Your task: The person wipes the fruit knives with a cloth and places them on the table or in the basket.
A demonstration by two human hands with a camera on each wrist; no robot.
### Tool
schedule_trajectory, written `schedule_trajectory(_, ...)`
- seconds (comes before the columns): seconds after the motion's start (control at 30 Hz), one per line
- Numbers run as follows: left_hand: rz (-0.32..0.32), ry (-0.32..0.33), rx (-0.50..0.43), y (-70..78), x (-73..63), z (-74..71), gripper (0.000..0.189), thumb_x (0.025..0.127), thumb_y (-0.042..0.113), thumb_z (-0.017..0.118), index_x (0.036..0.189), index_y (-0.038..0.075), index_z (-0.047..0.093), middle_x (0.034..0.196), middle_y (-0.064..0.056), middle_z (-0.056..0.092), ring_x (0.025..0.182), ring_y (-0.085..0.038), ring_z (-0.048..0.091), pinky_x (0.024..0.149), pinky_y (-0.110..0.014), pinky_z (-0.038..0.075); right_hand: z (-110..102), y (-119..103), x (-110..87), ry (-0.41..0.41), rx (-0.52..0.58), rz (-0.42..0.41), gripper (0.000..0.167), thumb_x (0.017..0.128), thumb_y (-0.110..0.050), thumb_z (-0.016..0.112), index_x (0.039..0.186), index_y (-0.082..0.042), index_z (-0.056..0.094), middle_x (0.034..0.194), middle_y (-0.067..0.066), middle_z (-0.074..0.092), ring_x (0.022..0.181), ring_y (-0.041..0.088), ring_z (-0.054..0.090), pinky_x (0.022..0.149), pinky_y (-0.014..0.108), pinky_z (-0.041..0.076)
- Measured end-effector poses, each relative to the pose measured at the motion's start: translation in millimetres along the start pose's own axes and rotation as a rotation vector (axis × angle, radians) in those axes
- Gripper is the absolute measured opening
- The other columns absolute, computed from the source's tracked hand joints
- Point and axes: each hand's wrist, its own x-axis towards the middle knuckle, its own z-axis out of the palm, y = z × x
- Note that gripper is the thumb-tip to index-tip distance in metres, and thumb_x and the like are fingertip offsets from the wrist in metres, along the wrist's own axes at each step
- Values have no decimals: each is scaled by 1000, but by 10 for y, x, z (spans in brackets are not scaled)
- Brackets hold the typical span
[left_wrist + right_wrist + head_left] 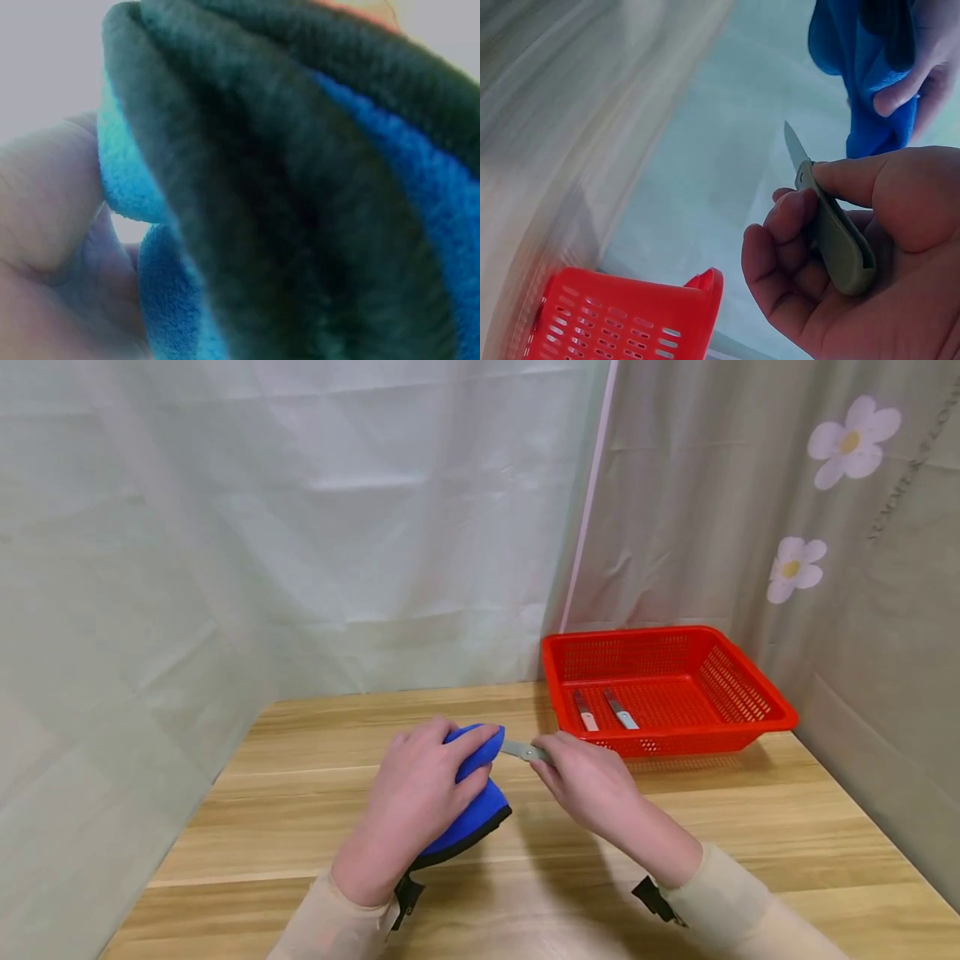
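My left hand [420,785] grips a folded blue cloth [471,814] with black edging, pinched between thumb and fingers. In the left wrist view the cloth's dark edging [247,172] fills most of the picture. A folding knife [832,232] with a grey-green handle sits in my right hand [592,781], fingers curled round the handle and thumb along its side. Its blade [516,748] is unfolded and points left, the tip right by the cloth in the head view. From the right wrist, the blade [795,146] shows bare, with the cloth beyond it.
At the back right of the wooden table [300,777] stands a red perforated basket [675,739]. Inside it lie a pink-handled knife [588,720] and a light-blue-handled knife [624,717], blades out. Pale curtains [420,527] hang behind the table and at both sides.
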Motion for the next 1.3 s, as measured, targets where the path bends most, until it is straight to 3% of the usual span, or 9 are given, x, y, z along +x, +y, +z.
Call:
schedule_trajectory(0.27, 44, -9, 19, 119, 69, 80, 44, 101, 37, 82, 144, 31, 75, 113, -7, 73, 103, -24, 69, 87, -51, 51, -70, 23, -45, 42, 13, 7, 18, 102, -23, 82, 116, -12, 78, 95, -1, 71, 75, 12, 60, 61, 30, 51)
schedule_trajectory(0.57, 76, -19, 50, 187, 98, 120, 45, 102, 37, 80, 147, 33, 74, 114, -7, 73, 105, -24, 71, 92, -51, 47, -113, -3, -75, 33, 37, 21, 21, 105, -25, 78, 120, -11, 79, 105, 2, 77, 87, 19, 72, 69, 37, 60)
schedule_trajectory(0.93, 80, -5, 52, 166, 88, 121, 44, 100, 36, 83, 143, 32, 76, 110, -7, 74, 100, -25, 73, 91, -52, 48, -160, -34, -89, 51, 42, -6, 19, 104, -24, 79, 119, -11, 80, 103, 2, 76, 84, 17, 71, 68, 37, 59)
schedule_trajectory(1.3, 65, 8, 54, 126, 72, 76, 42, 100, 35, 83, 141, 30, 78, 107, -7, 74, 99, -25, 72, 89, -53, 49, -215, -72, -96, 40, 70, 13, 17, 104, -23, 80, 116, -11, 80, 92, -3, 70, 71, 10, 57, 62, 30, 52)
